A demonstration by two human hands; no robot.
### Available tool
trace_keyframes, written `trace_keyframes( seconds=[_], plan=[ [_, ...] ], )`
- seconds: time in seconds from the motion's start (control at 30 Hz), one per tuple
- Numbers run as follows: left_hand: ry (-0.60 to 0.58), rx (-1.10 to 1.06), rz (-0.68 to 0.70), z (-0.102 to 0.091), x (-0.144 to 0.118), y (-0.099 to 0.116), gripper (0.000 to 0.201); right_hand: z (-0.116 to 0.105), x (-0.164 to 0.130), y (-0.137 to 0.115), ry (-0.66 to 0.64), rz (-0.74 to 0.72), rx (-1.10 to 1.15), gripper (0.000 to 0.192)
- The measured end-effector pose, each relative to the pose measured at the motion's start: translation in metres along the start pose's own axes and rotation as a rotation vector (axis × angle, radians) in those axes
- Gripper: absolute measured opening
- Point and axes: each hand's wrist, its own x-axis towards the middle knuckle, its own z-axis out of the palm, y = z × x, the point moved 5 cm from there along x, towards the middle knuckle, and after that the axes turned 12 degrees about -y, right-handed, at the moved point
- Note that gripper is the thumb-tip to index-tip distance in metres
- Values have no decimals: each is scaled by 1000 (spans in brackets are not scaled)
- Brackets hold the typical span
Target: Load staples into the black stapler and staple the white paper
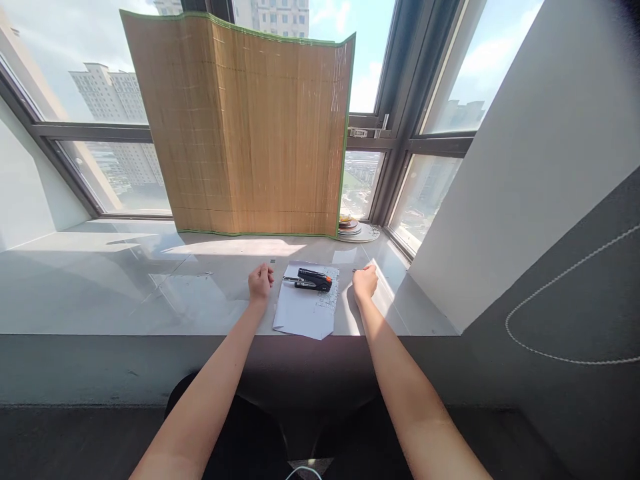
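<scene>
A black stapler (315, 280) with an orange patch lies on its side on some white paper sheets (303, 313); a thin metal part sticks out at its left end. Print or drawing shows along the paper's right side. My left hand (261, 283) rests closed on the sill, left of the paper and apart from it, with nothing showing in its curled fingers. Beyond its fingertips lies a small dark piece (273, 261). To the right of the paper, my right hand (365, 283) is also closed. A tiny dark tip shows by its fingers, too small to name.
Behind the hands a bamboo mat (280, 133) with green edging stands against the windows. A stack of plates or discs (350, 227) sits by its right corner. The pale window sill (100, 293) ends at a front edge near my wrists. A beaded cord (525, 300) hangs at the right.
</scene>
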Motion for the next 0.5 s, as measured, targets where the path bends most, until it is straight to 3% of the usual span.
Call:
trace_keyframes(
  seconds=[0.17, 0.3, 0.37, 0.5],
  plan=[
    [51, 129, -92, -5, 4, -10, 30, 3, 2, -3, -45, -55, -38, 29],
    [-126, 625, -219, 8, 19, -15, 16, 4, 2, -4, -55, -61, -67, 23],
    [-176, 868, -212, 13, 31, -13, 12, 6, 2, -4, -61, -69, -89, 21],
    [-126, 1097, -101, 14, 56, -10, 26, 8, 1, -4, -71, -94, -128, 20]
  ],
)
